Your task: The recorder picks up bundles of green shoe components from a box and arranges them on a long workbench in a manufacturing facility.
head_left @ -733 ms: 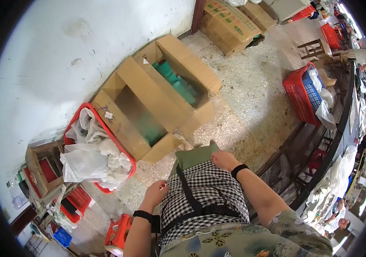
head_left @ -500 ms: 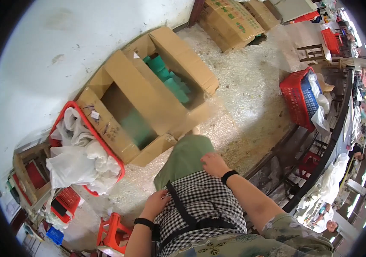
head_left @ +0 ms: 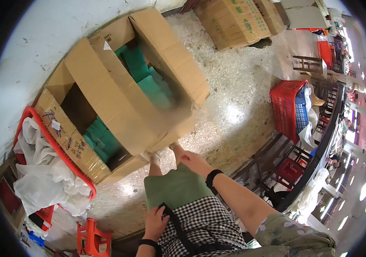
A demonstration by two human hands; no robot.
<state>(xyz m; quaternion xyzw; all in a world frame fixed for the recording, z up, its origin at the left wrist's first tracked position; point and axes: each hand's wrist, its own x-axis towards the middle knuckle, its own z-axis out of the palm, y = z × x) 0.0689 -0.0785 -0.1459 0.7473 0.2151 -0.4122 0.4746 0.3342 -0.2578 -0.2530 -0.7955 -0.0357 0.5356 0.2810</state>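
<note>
My left hand rests against the front of my black-and-white checked apron, beside its black strap. Its fingers are loosely bent with the thumb apart, and nothing shows in them. Farther forward, my right hand reaches out over the green skirt, fingers loose and no object visible in it. Ahead of my feet stand two open cardboard boxes side by side. Folded green pieces lie in the right box; more green pieces lie in the left box.
A red basket with white plastic bags adjoins the left box. A red stool stands at lower left. Red and blue baskets stand beside a long table on the right. More cardboard boxes are at the far wall.
The boxes now appear larger and farther left, and my feet have come into view. My right hand has moved off the skirt, forward and left. My left hand stays at the apron.
</note>
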